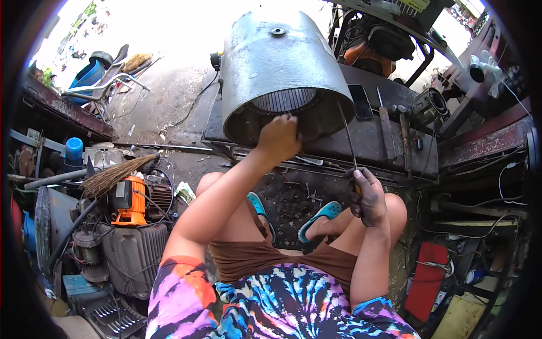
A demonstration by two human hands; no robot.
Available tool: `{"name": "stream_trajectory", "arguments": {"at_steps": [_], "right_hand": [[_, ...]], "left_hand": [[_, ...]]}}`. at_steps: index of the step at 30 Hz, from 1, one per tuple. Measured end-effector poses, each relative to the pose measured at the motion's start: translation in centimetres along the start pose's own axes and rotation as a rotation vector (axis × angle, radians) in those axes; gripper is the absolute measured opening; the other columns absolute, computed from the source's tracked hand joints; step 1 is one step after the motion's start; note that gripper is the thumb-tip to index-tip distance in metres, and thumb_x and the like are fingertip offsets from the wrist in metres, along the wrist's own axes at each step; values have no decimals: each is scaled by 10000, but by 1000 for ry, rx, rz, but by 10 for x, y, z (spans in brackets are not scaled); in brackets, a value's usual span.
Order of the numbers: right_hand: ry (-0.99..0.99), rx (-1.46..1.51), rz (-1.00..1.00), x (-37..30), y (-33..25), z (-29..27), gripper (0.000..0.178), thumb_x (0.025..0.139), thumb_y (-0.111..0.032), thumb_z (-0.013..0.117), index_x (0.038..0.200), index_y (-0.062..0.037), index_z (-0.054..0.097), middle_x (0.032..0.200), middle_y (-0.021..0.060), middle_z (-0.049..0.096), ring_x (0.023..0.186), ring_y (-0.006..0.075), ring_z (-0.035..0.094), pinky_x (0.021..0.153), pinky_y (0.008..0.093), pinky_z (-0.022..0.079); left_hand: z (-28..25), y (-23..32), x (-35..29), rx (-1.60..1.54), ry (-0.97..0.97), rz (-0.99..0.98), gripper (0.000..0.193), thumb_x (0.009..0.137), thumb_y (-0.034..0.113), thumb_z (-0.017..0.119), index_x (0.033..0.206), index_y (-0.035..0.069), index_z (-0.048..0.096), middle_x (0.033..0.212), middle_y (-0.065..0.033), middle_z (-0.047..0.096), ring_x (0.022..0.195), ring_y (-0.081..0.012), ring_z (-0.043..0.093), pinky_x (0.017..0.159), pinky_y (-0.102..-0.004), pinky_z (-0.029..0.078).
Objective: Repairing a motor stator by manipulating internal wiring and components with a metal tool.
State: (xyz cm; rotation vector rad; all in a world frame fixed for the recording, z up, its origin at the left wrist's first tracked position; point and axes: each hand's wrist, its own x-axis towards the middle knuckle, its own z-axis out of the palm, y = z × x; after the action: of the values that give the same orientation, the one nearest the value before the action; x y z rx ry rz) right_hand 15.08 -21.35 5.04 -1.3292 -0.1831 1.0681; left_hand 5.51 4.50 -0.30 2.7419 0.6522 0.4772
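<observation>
A large silver-grey cylindrical motor housing [276,62] lies on its side on the dark workbench [372,147], its open end toward me. Inside the mouth shows the slotted ring of a stator [285,100]. My left hand [280,137] is closed in front of the lower part of the opening, fingers curled at the mouth; what they hold, if anything, is hidden. Lower and to the right, my right hand [370,195], its fingers darkened, is wrapped around a long thin screwdriver [349,135]. The shaft points up and its tip is at the housing's right inner edge.
Right of the housing lie a phone [360,101], a hammer [405,138], a wooden-handled tool [387,133] and a dark cylindrical part [430,104]. On my left stand an orange motor [130,200], a finned grey motor casing [135,257] and a straw broom [118,175]. A cable [197,101] trails beside the housing.
</observation>
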Motion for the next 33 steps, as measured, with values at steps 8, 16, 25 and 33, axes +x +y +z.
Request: {"name": "stream_trajectory", "arguments": {"at_steps": [8,16,25,33], "right_hand": [[20,-113,86,8,15,-7,180,1033,-226,545,1124,-77,588,655,-14,493,439,53,341,369,194,259],[18,-173,39,25,41,4,198,1030,-190,544,1202,-95,570,683,-18,522,460,44,364,390,185,259],[-20,-236,-33,55,75,29,249,1031,-155,530,1278,-128,540,688,-32,536,457,29,351,393,182,224],[29,-256,-82,62,78,34,287,1030,-145,524,1317,-152,527,688,-35,542,447,25,340,384,185,210]], "left_hand": [[48,-5,22,173,53,7,435,763,212,638,1103,-59,660,1301,-334,587,1088,-468,637,857,-447,553],[27,31,-37,-667,-301,-372,317,908,214,500,895,-46,682,791,-190,696,665,-383,662,615,-450,523],[105,22,-22,-1225,-67,-610,286,995,230,488,900,-1,627,767,-110,634,664,-186,592,630,-348,484],[94,28,-21,-1039,-41,-646,321,990,257,474,943,-28,613,806,-154,660,723,-276,623,700,-420,497]]}}
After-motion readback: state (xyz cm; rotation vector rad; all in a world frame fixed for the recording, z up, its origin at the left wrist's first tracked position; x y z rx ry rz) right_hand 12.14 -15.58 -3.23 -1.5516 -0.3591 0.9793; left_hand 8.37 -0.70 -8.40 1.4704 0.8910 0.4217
